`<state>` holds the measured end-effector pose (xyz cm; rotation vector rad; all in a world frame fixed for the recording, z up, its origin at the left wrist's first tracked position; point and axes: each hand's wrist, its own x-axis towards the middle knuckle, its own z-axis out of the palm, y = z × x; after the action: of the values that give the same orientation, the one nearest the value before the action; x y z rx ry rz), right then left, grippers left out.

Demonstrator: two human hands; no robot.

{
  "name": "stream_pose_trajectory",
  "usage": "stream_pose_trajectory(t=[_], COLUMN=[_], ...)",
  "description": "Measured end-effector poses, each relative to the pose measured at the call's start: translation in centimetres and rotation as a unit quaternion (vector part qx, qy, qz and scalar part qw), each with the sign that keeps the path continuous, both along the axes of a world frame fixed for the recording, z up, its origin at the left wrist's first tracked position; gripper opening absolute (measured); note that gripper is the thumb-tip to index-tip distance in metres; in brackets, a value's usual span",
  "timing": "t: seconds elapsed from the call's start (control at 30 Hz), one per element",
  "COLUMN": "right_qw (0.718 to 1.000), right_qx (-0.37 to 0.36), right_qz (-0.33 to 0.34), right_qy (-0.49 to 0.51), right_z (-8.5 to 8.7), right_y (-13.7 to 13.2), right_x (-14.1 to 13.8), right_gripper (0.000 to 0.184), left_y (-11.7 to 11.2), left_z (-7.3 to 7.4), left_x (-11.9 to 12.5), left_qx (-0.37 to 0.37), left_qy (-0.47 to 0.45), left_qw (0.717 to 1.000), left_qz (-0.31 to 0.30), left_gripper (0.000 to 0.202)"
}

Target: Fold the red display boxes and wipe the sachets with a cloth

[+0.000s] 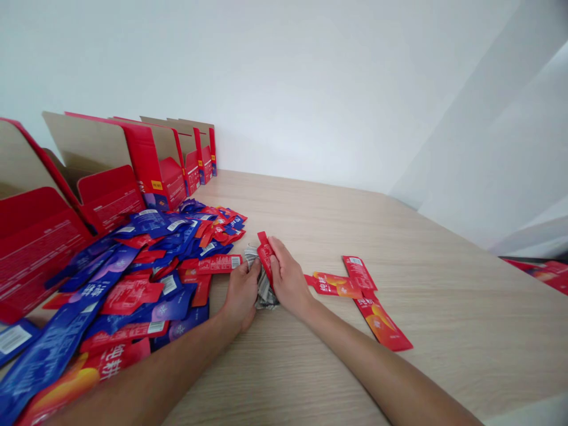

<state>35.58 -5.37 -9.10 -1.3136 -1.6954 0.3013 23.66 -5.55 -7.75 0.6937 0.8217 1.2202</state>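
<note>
My left hand (242, 291) is closed round a grey-and-white checked cloth (267, 294), just above the wooden table. Facing it, my right hand (288, 278) grips a red sachet (265, 253) whose narrow end sticks up past the fingers, and it presses against the cloth's other side. Part of the cloth is hidden between the two hands. Right of my right hand, several red sachets with orange print (335, 285) lie crossed over each other. Close to my left hand, a red sachet with a barcode (213, 264) sticks out of a large pile.
Red and blue sachets (166, 310) are heaped across the table's left side. Behind them, open red cardboard boxes (171, 177) stand in a row along the white wall (310, 89). Something red (544, 275) shows beyond the right edge of the table (465, 307).
</note>
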Motion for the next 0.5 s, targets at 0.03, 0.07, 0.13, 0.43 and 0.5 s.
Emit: stream_pose_trajectory(t=[0.03, 0.07, 0.13, 0.43, 0.5], right_qw=[1.000, 0.999, 0.998, 0.990, 0.991], right_qx=[-0.010, -0.023, -0.045, -0.054, -0.055], right_qz=[0.010, 0.020, 0.038, 0.101, 0.087], right_qy=[-0.006, -0.011, -0.020, -0.083, -0.090], right_z=[0.0, 0.0, 0.0, 1.8, 3.0], right_y=[-0.2, -0.5, -1.0, -3.5, -3.5], right_x=[-0.1, -0.1, -0.1, -0.3, 0.5], right_gripper=[0.056, 0.059, 0.065, 0.061, 0.051], left_y=[0.0, 0.1, 0.0, -0.1, -0.1], left_z=[-0.1, -0.1, -0.1, 0.1, 0.2], left_x=[0.0, 0.0, 0.0, -0.4, -0.4], left_qx=[0.001, 0.000, -0.001, -0.013, -0.017], left_qy=[0.002, 0.003, 0.002, -0.009, -0.006], left_qw=[1.000, 1.000, 1.000, 1.000, 1.000], left_qz=[0.003, 0.005, 0.000, -0.016, -0.014], left_gripper=[0.050, 0.049, 0.048, 0.042, 0.041])
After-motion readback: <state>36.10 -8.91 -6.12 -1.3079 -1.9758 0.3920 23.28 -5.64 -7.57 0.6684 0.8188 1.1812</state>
